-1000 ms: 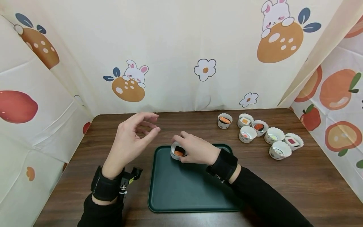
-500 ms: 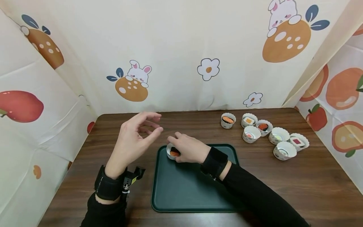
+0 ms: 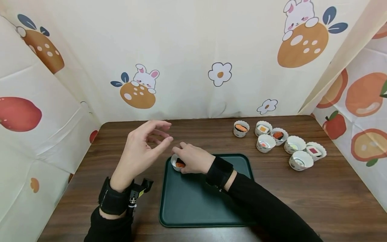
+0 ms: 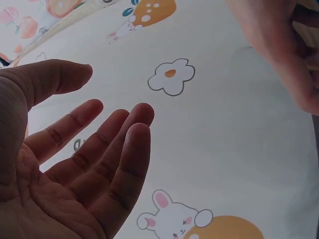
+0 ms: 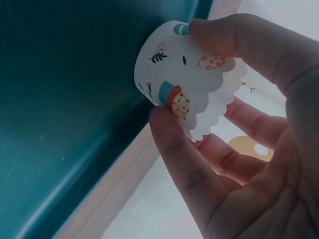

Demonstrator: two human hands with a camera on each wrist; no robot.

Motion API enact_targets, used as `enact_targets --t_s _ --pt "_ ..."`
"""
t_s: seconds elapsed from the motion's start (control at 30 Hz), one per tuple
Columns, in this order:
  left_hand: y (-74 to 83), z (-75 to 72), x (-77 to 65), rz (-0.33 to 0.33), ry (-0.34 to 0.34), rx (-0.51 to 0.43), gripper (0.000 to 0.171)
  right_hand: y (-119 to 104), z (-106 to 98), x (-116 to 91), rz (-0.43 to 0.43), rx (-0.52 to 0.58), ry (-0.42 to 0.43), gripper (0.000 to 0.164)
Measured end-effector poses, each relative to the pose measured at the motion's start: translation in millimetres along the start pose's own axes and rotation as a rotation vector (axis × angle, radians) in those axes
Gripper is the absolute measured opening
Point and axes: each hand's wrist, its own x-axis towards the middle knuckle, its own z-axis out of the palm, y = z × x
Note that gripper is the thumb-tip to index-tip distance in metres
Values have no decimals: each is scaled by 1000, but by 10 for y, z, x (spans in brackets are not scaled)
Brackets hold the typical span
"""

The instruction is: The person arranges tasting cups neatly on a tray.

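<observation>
With thumb and fingers my right hand (image 3: 196,158) grips a white scalloped paper baking cup (image 3: 174,163) at the far left corner of the green tray (image 3: 205,205). An orange and black piece like sushi sits inside it. In the right wrist view the cup (image 5: 202,79) shows printed cupcakes and leaves; its base is on or just by the tray floor. To the left of the tray my left hand (image 3: 142,148) hovers in the air, fingers loosely bent and thumb apart. Nothing lies in its palm, as the left wrist view of the hand (image 4: 84,164) confirms.
Several similar paper cups stand on the wooden table (image 3: 272,201) at the back right, among them a cup with an orange-topped piece (image 3: 241,129) and a cup with a red-topped piece (image 3: 278,135). A printed curtain (image 3: 187,60) hangs along the table's back edge.
My right hand has moved left along the tray's far edge with the paper cup, into the corner. My left hand has stayed almost still.
</observation>
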Motion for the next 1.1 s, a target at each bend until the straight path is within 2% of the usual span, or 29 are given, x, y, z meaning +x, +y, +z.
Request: enact_targets --t_s 0.87,1.1 --pt "-32 62 -50 12 9 4 36 69 108 -36 -44 53 39 65" --pt "-40 75 -58 8 6 8 36 98 58 -100 -13 87 30 73"
